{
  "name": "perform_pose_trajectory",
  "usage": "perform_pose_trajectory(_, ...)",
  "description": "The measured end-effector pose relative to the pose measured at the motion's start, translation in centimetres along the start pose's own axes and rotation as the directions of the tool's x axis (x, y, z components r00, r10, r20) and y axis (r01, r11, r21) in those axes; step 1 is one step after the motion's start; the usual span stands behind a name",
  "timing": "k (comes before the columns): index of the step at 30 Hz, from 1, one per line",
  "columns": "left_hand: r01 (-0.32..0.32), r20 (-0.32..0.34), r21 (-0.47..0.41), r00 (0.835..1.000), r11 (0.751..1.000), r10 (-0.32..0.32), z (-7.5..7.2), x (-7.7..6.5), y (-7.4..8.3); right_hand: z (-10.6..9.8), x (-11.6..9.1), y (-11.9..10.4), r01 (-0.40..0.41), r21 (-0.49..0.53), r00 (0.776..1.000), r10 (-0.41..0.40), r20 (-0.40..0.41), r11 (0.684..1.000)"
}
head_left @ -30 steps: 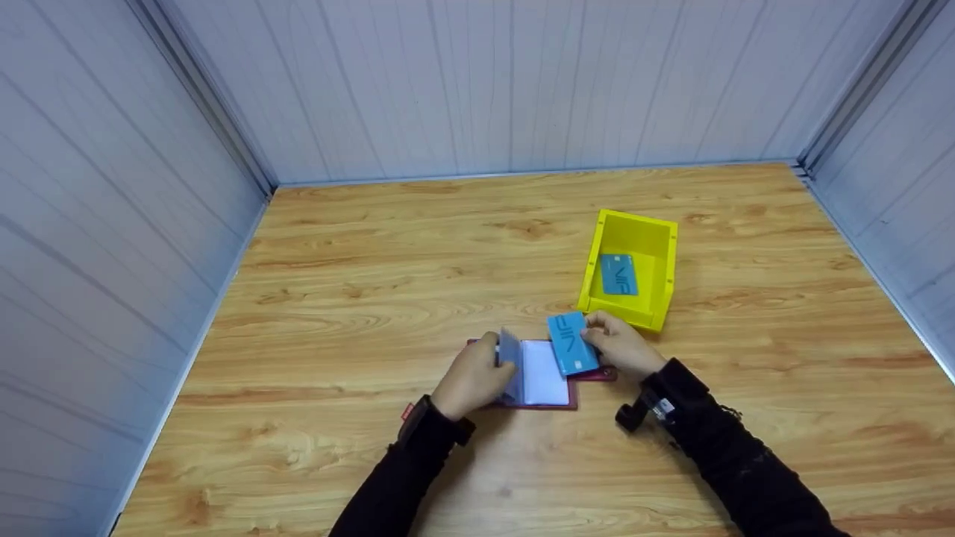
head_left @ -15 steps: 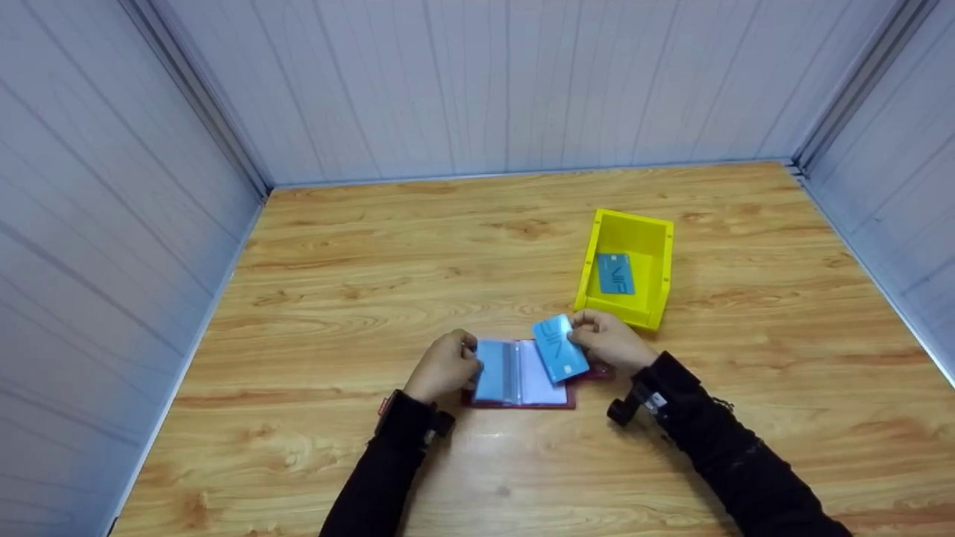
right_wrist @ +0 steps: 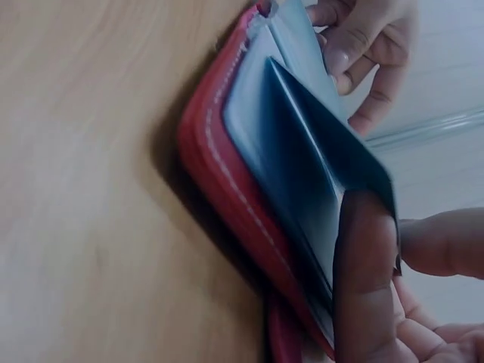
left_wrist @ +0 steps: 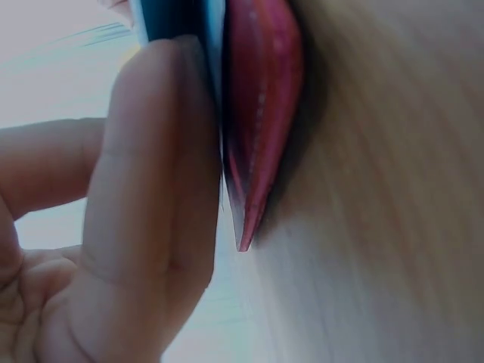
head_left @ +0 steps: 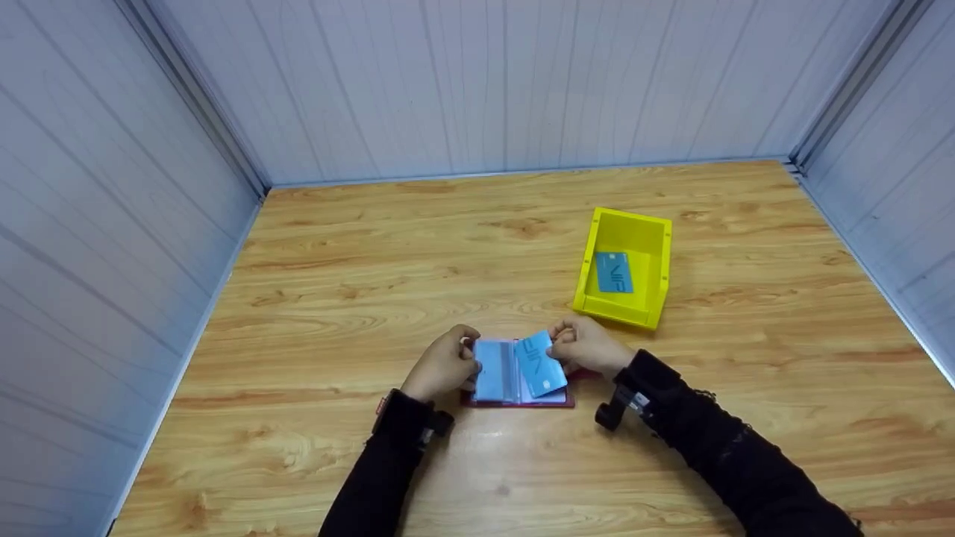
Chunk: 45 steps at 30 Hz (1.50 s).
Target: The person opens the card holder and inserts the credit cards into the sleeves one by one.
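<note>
A red card holder [head_left: 552, 404] lies spread on the table, its clear plastic sleeves [head_left: 494, 371] showing. At its left edge my left hand [head_left: 442, 365] pinches the turned sleeves, a blue card inside them; in the left wrist view a finger [left_wrist: 155, 174] lies along the sleeve above the red cover [left_wrist: 261, 98]. My right hand [head_left: 593, 347] pinches a blue VIP card [head_left: 541, 365] by its right edge. The card is tilted over the right-hand page. In the right wrist view the card's [right_wrist: 333, 128] far corner touches the sleeve near the spine.
A yellow bin [head_left: 656, 298] stands behind my right hand, with another blue VIP card [head_left: 614, 273] lying in it. The wood-grain table [head_left: 373, 253] is bounded by pale panel walls [head_left: 477, 89] at the back and sides.
My left hand has moved left, laying the sleeves down flat on the left side. My right hand has carried the blue card left and down over the right page.
</note>
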State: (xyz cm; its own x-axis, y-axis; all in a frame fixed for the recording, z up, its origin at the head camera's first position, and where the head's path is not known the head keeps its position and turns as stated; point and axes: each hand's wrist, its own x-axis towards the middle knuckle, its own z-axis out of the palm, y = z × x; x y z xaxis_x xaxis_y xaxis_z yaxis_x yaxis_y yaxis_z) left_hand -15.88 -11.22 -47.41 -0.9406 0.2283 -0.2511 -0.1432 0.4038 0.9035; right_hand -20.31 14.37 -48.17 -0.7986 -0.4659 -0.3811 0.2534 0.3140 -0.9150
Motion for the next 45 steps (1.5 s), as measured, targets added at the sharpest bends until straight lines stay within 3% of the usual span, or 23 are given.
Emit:
perform_pose_trajectory(5,-0.016,-0.007,0.013,1.000,1.000,0.016,0.0,0.0,0.2,0.4,0.2,0.0,0.007,0.000,1.000,-0.007,0.013,1.000)
perform_pose_trajectory(18,0.006,-0.009,-0.001,1.000,1.000,-0.006,0.1,0.0,0.1,1.9,0.5,-1.0,-0.088,-0.098,0.995,0.083,-0.052,0.991)
perform_pose_trajectory(30,-0.003,0.014,-0.009,1.000,1.000,0.003,0.1,-0.3,0.2,1.9,1.0,-0.8,-0.054,-0.152,0.998,0.047,-0.047,0.987)
perform_pose_trajectory(45,0.008,0.014,-0.015,1.000,1.000,-0.008,0.4,-0.2,0.4,3.1,1.3,-1.1,-0.068,-0.097,0.995,0.061,-0.075,0.993)
